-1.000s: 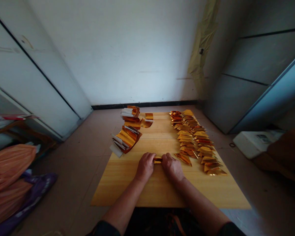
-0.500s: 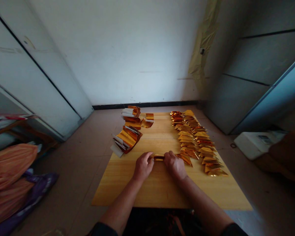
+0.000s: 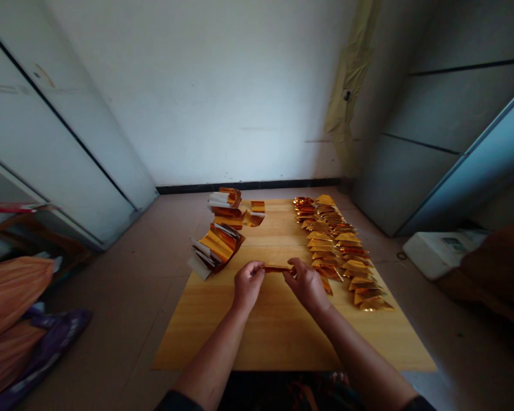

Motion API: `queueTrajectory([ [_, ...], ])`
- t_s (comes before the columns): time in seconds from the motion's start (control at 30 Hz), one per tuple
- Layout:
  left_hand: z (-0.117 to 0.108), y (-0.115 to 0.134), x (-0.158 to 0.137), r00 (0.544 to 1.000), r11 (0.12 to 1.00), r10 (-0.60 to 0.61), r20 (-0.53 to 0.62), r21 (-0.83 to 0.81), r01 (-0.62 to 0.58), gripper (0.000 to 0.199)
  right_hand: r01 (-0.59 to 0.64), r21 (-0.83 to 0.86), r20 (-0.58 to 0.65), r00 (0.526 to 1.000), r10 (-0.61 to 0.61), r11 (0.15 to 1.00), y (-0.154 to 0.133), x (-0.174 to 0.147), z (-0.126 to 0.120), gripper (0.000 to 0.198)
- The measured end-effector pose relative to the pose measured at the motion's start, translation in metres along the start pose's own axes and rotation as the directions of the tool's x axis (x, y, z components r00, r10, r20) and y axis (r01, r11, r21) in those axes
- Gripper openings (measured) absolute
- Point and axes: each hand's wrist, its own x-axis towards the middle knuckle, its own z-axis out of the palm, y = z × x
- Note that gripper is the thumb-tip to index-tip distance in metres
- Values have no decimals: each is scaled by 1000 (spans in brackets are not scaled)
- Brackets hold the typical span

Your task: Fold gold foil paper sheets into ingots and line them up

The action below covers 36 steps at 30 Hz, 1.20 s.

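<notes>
A narrow folded piece of gold foil paper (image 3: 277,268) stretches between my two hands above the wooden board. My left hand (image 3: 247,285) pinches its left end with thumb and fingers. At the other end, the fingers of my right hand (image 3: 307,283) are closed on it. Just right of that hand lie rows of folded gold foil pieces (image 3: 323,244), pointed at their ends and overlapping. Left of my hands sits a curled stack of gold foil sheets (image 3: 218,242) with pale backs showing.
Smaller curled foil stacks (image 3: 228,217) lie at the board's far left, beside a loose foil sheet (image 3: 254,219). The wooden board (image 3: 223,331) has floor around it. Coloured bags (image 3: 17,319) lie left, and a white box (image 3: 432,251) stands right.
The folded foil paper between my hands now looks flatter and narrower. My right fingers have shifted and lifted slightly along its end. The whole view has tilted a little.
</notes>
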Motion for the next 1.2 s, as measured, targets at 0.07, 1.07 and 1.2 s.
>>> queueTrajectory([
  [0.07,2,0,2,1000,1000,-10,3,-24,10,23,-40,105,5,999,40,994,2,2,-5,15],
  [1.07,-1,-8,8,999,1000,-6,51,27,4,17,-521,-242,-192,852,486,818,177,239,-67,27],
  [1.2,-2,-7,7,998,997,3,63,82,-9,16,-518,-289,-158,855,493,805,185,254,-54,27],
])
